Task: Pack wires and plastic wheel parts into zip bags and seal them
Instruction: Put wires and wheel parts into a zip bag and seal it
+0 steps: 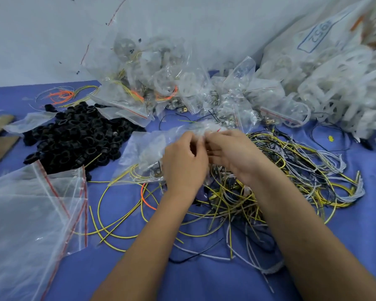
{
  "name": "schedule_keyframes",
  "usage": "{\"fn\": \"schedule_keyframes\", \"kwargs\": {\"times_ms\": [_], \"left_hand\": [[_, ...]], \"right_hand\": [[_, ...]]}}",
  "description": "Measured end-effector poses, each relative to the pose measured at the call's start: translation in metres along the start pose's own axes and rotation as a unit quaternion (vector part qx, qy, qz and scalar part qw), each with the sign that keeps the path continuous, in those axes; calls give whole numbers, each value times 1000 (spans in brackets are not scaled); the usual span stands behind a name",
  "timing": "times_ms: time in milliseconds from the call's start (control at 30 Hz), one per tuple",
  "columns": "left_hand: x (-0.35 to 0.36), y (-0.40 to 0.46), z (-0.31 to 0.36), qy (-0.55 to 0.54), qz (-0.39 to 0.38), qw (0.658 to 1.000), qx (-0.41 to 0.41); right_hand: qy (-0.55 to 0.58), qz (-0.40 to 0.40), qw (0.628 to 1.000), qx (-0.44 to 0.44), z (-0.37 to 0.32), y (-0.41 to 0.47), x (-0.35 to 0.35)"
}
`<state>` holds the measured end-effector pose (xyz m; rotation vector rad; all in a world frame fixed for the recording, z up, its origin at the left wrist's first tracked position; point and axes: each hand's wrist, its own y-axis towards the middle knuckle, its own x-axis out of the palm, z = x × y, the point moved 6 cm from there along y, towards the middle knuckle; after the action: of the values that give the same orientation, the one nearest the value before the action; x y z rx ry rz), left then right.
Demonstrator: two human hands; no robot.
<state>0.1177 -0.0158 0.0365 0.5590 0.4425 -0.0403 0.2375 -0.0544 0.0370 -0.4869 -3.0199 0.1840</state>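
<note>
Over the middle of the blue table, my left hand and my right hand both pinch the top edge of one clear zip bag. The bag spreads to the left of my hands, and yellow wires show through its lower part. Loose wires in yellow, white and black lie tangled under and to the right of my hands. Black plastic wheel parts are heaped at the left. White plastic wheels pile up at the far right.
Several filled zip bags are heaped at the back against the wall. Empty zip bags with red seal strips lie at the front left. Brown cardboard sits at the left edge. Orange and yellow wires lie at the back left.
</note>
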Motion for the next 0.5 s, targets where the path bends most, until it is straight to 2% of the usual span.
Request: {"fn": "schedule_keyframes", "kwargs": {"times_ms": [67, 133, 233, 300, 433, 500], "left_hand": [[6, 2, 13, 29, 2, 999, 19], [17, 3, 37, 23, 15, 998, 64], [53, 2, 76, 23, -17, 993, 113], [85, 3, 95, 35, -60, 990, 120], [151, 3, 116, 59, -177, 976, 109], [177, 3, 123, 68, -221, 967, 102]], "right_hand": [[-78, 32, 996, -30, -12, -7, -23], [-109, 73, 990, -57, -24, -15, -50], [-158, 163, 970, -84, -38, -18, -100], [-217, 236, 943, -92, -42, -13, -137], [-405, 359, 838, -69, -44, 5, -205], [-401, 383, 831, -42, -38, 17, -232]]}}
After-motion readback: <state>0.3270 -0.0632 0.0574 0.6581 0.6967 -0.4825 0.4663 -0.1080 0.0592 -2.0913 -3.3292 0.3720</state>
